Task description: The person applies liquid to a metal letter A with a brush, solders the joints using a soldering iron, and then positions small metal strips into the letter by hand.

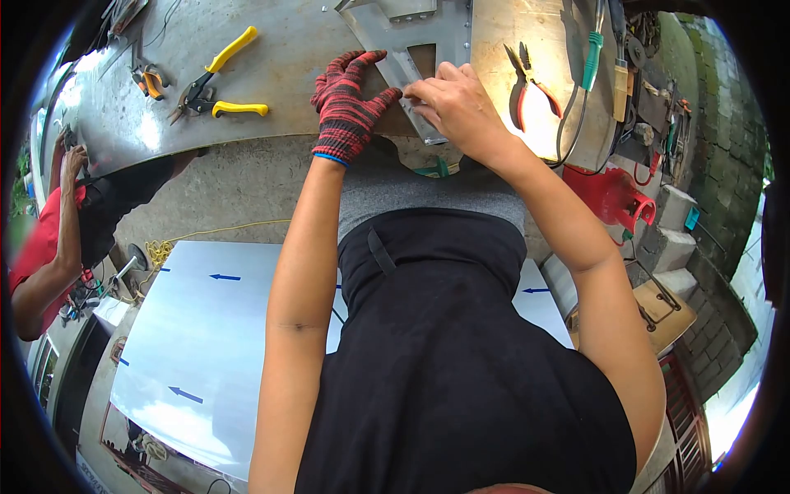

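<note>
My left hand [350, 103], in a red and black striped glove with a blue cuff, is over the metal table's front edge, its fingers partly spread. My bare right hand [453, 103] has its fingers bent together in a pinch, close to the gloved fingertips. Anything between those fingertips is too small to make out. Behind and between both hands lies a grey sheet-metal piece [395, 41] with slanted strips and a cut-out. One strip passes down beneath my right hand.
Yellow-handled snips [202, 92] and orange-handled pliers [148, 81] lie on the metal table [288, 49] at the left. Red-handled pliers [527, 86] and a green-handled tool [592, 62] with a cable are at the right. Another person [58, 247] in red stands at the far left.
</note>
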Motion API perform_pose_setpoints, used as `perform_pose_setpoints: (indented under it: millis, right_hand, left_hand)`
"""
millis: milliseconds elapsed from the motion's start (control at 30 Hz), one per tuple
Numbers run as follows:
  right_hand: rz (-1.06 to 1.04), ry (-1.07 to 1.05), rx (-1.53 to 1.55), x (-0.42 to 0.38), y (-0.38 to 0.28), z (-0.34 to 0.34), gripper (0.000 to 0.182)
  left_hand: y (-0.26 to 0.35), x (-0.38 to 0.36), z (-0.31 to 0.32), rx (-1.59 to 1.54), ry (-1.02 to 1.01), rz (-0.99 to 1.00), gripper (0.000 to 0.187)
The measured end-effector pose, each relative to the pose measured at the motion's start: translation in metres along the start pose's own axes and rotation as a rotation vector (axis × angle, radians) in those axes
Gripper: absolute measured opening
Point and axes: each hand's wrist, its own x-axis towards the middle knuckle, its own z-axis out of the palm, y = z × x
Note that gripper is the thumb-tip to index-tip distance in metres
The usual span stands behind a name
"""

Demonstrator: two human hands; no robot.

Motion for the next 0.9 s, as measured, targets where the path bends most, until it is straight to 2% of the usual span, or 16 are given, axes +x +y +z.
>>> perform_pose_setpoints:
  millis: [167,233,267,300,367,400,500,633,667,733,833,900]
  right_hand:
    - [0.051,0.152,0.032,0.007,0.003,-0.026,0.022]
    - [0.143,0.323,0.089,0.013,0.017,-0.041,0.014]
    - [0.125,0.429,0.043,0.017,0.030,-0.047,0.014]
    - [0.121,0.447,0.013,0.020,0.037,-0.056,0.014]
    - [0.575,0.530,0.297,0.024,0.049,-0.072,0.017]
    - [0.651,0.608,0.359,0.026,0.064,-0.075,0.021]
    - [0.792,0.815,0.536,0.026,0.120,-0.067,0.029]
    - [0.908,0.974,0.575,0.041,0.172,-0.063,0.034]
    - [0.904,1.019,0.575,0.047,0.184,-0.062,0.040]
    - [0.933,1.011,0.520,0.058,0.221,-0.060,0.044]
    - [1.011,0.993,0.494,0.073,0.238,-0.070,0.047]
    - [1.064,1.017,0.433,0.081,0.246,-0.075,0.035]
  left_hand:
    - [0.001,-0.001,-0.001,0.013,0.016,0.008,0.067]
    - [0.001,-0.003,-0.001,0.013,0.023,0.023,0.066]
    - [-0.002,-0.003,-0.001,-0.010,0.023,0.037,0.067]
    - [-0.003,0.000,0.001,-0.037,0.025,0.058,0.067]
    - [-0.005,0.000,0.003,-0.039,0.025,0.053,0.067]
    - [-0.004,0.000,0.004,-0.024,0.013,0.014,0.067]
    - [-0.002,-0.001,0.002,0.011,-0.007,0.016,0.070]
    - [0.003,-0.002,-0.001,0.001,-0.017,-0.007,0.071]
    - [0.004,-0.002,-0.001,0.003,-0.020,-0.008,0.071]
    - [0.003,-0.002,0.000,0.002,-0.027,-0.010,0.072]
    - [0.006,-0.001,-0.003,-0.007,-0.032,-0.019,0.072]
    - [0.006,-0.001,-0.003,-0.015,-0.032,-0.022,0.072]
